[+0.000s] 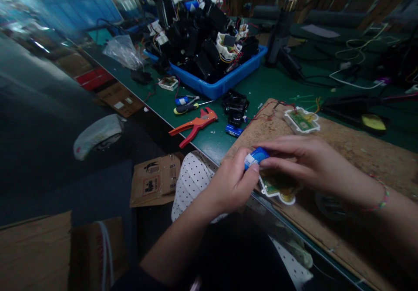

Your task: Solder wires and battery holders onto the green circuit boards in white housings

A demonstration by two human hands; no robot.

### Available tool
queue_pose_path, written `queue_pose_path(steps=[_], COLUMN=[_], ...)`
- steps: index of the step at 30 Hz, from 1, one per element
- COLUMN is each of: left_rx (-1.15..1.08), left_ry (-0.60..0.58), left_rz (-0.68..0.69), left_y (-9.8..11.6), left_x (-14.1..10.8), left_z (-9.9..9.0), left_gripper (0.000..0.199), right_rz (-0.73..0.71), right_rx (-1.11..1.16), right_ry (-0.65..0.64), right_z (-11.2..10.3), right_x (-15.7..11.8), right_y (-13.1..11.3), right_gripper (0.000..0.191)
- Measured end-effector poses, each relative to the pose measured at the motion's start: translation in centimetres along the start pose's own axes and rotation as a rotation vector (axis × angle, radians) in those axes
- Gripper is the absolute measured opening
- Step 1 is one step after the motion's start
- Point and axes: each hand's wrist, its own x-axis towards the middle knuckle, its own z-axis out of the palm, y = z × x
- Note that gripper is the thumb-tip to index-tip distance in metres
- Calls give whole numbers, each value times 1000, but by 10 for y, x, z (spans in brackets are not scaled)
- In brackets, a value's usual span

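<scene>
Between both hands is a blue battery pack (260, 154) with a whitish patch on one end. My left hand (237, 175) pinches that end with thumb and fingers. My right hand (303, 156) grips the other end, its fingers closed over the pack. Just under my right hand lies a white-rimmed circuit board (277, 194) at the near edge of the brown board (352, 151). A second white-framed circuit board (302, 120) with red and yellow wires sits beyond my hands. Another blue battery (234, 130) rests on the green table, left of the brown board.
A blue tray (222, 84) heaped with black casings and wired boards stands at the back. Red-orange cutters (199, 123) and a screwdriver (189, 107) lie near the table's left edge. A soldering-iron stand with a yellow sponge (374, 122) is at right. Cardboard (155, 180) is below.
</scene>
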Motion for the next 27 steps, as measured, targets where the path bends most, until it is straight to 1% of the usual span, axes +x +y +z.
queue_pose_path(steps=[5, 9, 11, 15, 18, 20, 25, 27], left_rx=[34, 37, 19, -54, -81, -84, -39, -21], left_ry=[-11, -35, -39, -16, 1, 11, 32, 28], left_rz=[31, 19, 17, 36, -28, -61, -7, 4], left_y=[-1, -3, -3, -2, 0, 0, -2, -3], left_x=[-1, -2, -2, -3, -3, -3, -4, -4], left_z=[-1, -4, -4, -3, -1, 0, 1, 1], left_gripper=[24, 24, 25, 18, 27, 28, 21, 21], right_rz=[-2, 15, 16, -7, -19, -24, -29, -25], right_rx=[17, 25, 28, 41, 54, 62, 81, 83], right_ry=[-26, -54, -56, -29, -33, -45, -91, -94], right_z=[0, 0, -1, -1, -1, -2, -2, -3], right_x=[-2, -2, -1, -1, -1, -2, -2, -1], right_y=[-1, -3, -4, -4, -4, -4, -6, -6], right_gripper=[34, 35, 35, 33, 33, 34, 35, 34])
